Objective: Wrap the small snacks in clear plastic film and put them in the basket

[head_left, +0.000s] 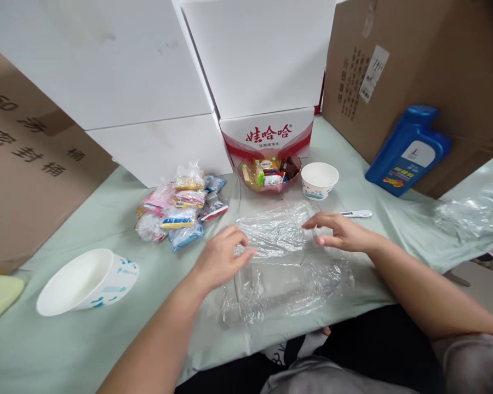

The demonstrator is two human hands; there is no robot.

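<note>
Crumpled clear plastic film (277,232) lies on the table between my two hands. My left hand (224,257) is at the film's left edge, with thumb and forefinger apart. On the other side, my right hand (339,232) hovers at the right edge, its fingers stretched toward the film and the thumb separate. Whether the fingertips touch the film is hard to tell. Another wrinkled sheet of clear plastic (287,290) is spread nearer to my body. Just beyond my right hand lies a white utility knife (355,214), partly hidden by that hand.
Wrapped snack packets (181,210) are piled at left, near a large paper bowl (110,279) tipped on its side. A glass bowl of snacks (267,183) and a small paper bowl (318,189) stand behind. A blue bottle (408,150) leans against a cardboard box (394,82).
</note>
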